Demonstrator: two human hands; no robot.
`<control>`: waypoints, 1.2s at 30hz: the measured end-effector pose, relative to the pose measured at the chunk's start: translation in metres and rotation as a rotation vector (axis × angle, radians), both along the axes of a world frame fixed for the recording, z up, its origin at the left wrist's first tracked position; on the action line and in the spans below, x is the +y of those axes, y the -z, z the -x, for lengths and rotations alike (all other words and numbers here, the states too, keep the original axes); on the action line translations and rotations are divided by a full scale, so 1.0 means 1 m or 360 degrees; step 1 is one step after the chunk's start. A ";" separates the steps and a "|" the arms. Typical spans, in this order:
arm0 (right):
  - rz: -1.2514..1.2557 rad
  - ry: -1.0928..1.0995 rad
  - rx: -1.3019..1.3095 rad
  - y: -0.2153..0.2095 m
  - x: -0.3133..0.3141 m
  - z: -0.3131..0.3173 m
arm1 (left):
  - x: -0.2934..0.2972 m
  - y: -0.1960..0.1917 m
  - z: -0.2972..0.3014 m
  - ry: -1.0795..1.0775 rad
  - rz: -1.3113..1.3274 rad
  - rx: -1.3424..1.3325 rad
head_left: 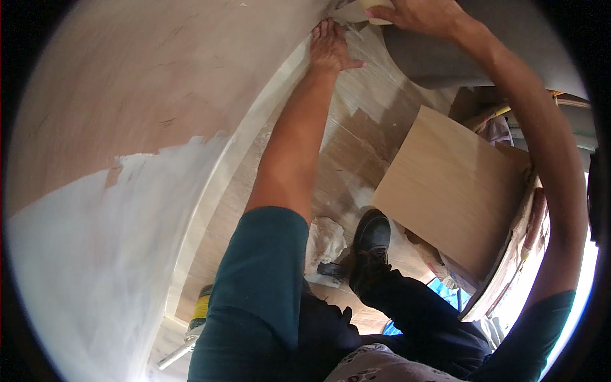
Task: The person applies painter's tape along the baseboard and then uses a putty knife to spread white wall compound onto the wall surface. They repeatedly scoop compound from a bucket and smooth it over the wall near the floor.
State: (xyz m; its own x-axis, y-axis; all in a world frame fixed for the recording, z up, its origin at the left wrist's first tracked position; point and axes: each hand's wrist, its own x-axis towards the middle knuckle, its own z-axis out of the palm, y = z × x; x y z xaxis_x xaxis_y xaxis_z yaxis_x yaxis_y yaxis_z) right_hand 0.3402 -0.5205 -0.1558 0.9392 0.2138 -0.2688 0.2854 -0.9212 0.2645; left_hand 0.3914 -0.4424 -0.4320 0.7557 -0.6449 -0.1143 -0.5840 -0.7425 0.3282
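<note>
My left hand (330, 49) lies flat at the far end of the floor, its fingers stretched toward the foot of the wall and its thumb out to the right. Beneath and beside it runs a pale strip (207, 181) along the join of wall and floor. At the top edge, my right hand (428, 15) grips a cream roll of tape (380, 11). A pale length of tape (351, 12) stretches from the roll toward my left fingertips. The top of the roll is cut off by the picture's edge.
The curving wall (159, 83) is brownish above, whitish lower down. A wooden-looking panel (452, 191) lies to my right, near my dark shoe (371, 235). Crumpled pale material (327, 240) sits on the wood-look floor (344, 153). A yellow-banded can (201, 308) stands lower left.
</note>
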 end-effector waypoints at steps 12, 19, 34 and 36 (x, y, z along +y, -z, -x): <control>0.0299 0.0033 -0.0069 0.054 -0.007 -0.007 | 0.035 0.018 0.044 -0.0159 0.0290 -0.0275; 0.0190 -0.0161 -0.0232 0.035 -0.016 -0.010 | 0.037 0.016 0.063 -0.0363 0.0399 -0.0183; -0.0063 0.0005 -0.0115 -0.004 -0.025 0.001 | -0.028 0.036 0.020 -0.0250 0.0430 -0.0354; -0.0003 0.0000 -0.0128 0.002 -0.032 0.002 | -0.032 0.037 0.023 -0.0248 0.0414 -0.0357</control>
State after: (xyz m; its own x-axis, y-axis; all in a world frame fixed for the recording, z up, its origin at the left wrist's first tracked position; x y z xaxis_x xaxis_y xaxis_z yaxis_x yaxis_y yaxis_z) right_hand 0.3379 -0.5524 -0.1574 0.9577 0.2142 -0.1920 0.2633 -0.9217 0.2848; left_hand 0.3686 -0.4745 -0.4686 0.8347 -0.5059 0.2175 -0.5493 -0.7368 0.3943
